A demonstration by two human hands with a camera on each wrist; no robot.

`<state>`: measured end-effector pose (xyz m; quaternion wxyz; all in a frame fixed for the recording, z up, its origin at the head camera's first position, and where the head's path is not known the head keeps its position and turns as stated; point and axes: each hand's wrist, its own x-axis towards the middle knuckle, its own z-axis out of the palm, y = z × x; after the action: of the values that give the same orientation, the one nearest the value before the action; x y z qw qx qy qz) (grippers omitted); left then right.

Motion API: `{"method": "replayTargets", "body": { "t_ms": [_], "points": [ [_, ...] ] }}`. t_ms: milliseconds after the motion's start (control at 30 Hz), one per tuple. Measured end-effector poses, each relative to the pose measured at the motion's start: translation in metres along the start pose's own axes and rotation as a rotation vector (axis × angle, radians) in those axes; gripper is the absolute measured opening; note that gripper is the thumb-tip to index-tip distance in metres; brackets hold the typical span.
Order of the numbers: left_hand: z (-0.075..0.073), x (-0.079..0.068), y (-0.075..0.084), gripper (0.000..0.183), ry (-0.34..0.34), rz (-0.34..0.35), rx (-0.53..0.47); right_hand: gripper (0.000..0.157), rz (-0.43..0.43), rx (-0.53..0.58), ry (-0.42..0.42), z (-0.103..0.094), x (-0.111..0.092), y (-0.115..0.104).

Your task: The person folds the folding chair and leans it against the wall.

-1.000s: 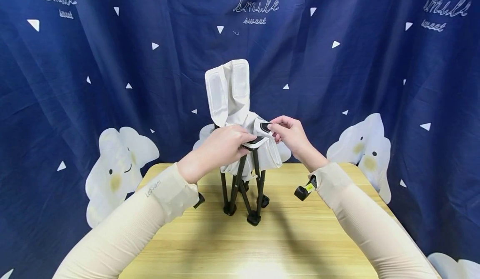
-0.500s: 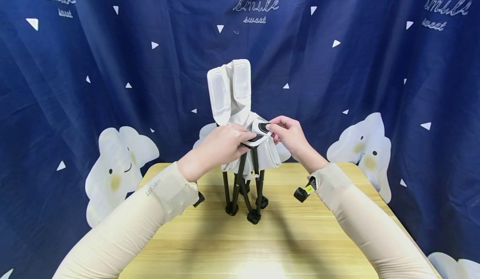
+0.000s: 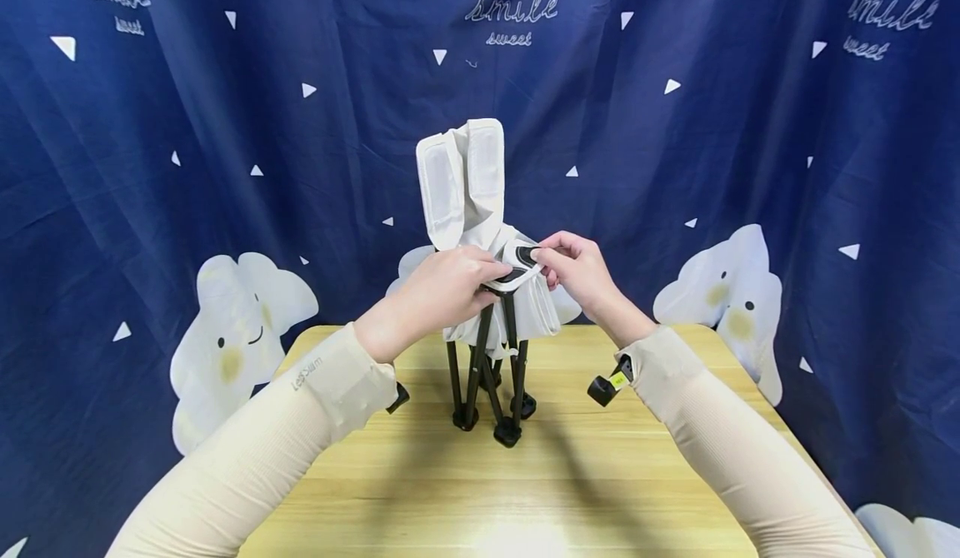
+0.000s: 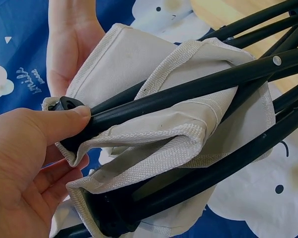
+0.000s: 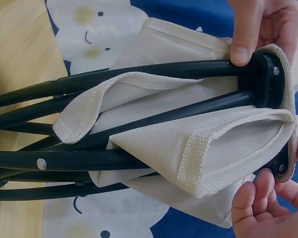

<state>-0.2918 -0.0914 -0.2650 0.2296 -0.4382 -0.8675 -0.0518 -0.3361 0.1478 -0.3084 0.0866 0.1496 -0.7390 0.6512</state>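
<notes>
A small folding chair point(image 3: 486, 166) with off-white fabric and black tube legs stands partly folded on the table. Its two-panel back rises upright behind the seat. My left hand point(image 3: 442, 287) pinches the front seat corner, thumb above a black plastic fitting. At the corner to its right, my right hand point(image 3: 583, 273) pinches the fabric edge by another black fitting. The left wrist view shows the left thumb point(image 4: 69, 121) against the first fitting, with the seat cloth point(image 4: 124, 59) folded between the legs. In the right wrist view, the right fingers point(image 5: 260, 198) curl at the other corner.
The chair's black feet point(image 3: 507, 435) rest close together on the wooden table point(image 3: 600, 491). Behind hangs a dark blue curtain point(image 3: 337, 166) with clouds and triangles. A black wrist device point(image 3: 611, 383) hangs below the right cuff.
The chair's back and left legs have shifted slightly right. The two front seat corners are closer together. Both hands keep their grip and have hardly moved.
</notes>
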Motion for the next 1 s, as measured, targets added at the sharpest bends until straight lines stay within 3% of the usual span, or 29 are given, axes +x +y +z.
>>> {"method": "replayTargets", "body": {
  "t_ms": [400, 800, 1000],
  "points": [
    [0.001, 0.002, -0.009, 0.035, 0.004, 0.046, -0.028, 0.004, -0.009, 0.024, 0.027, 0.000, -0.005, -0.002],
    [0.005, -0.003, -0.009, 0.039, 0.025, 0.061, -0.019, 0.016, 0.000, -0.049, -0.004, -0.003, -0.003, -0.004],
    [0.006, -0.006, -0.006, 0.037, 0.049, 0.060, -0.004, 0.021, -0.027, -0.144, -0.020, -0.009, -0.003, -0.005]
  ]
}}
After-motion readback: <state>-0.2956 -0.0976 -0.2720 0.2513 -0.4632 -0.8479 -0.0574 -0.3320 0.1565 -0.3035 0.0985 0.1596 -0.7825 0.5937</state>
